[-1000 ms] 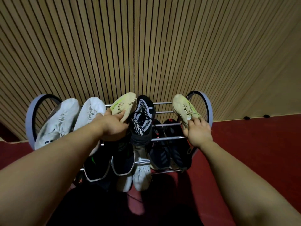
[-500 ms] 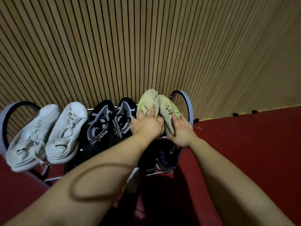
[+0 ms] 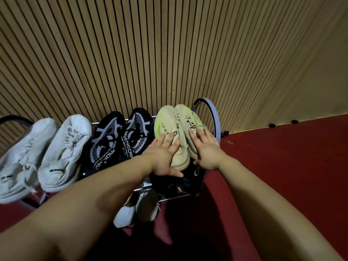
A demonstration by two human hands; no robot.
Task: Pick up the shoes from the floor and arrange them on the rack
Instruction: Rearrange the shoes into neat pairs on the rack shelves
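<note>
The rack (image 3: 215,117) stands against a wall of thin wooden slats (image 3: 169,53) on a red floor (image 3: 282,166), with a grey hoop at each end. Six shoes lie in a row on its top shelf, toes toward the wall.

At the right end of the rack, just inside the hoop, are the left cream shoe (image 3: 165,121) and the right cream shoe (image 3: 185,117). They sit side by side, touching along their length, and both carry bright yellow-green marks. The left hand (image 3: 162,159) lies flat on the left cream shoe, and its grip is apart: the fingers are straight and spread over the laces, and the thumb reaches out under the heel. The right hand (image 3: 208,151) lies flat on the right cream shoe in the same way, with straight fingers on the upper and the grip apart, clamped on nothing. Both forearms reach in from the near edge of the view.

In the middle of the rack's top shelf lie the black shoes (image 3: 105,140), a pair with white lettering and mesh. At the left end of the rack lie the white shoes (image 3: 64,147), a pair whose heels hang past the front bar.

On a lower shelf of the rack, below the cream pair, sit dark shoes (image 3: 195,172), mostly in shadow. Lower again, toward the middle of the rack, a pair of pale shoes (image 3: 124,213) shows under the left forearm.
</note>
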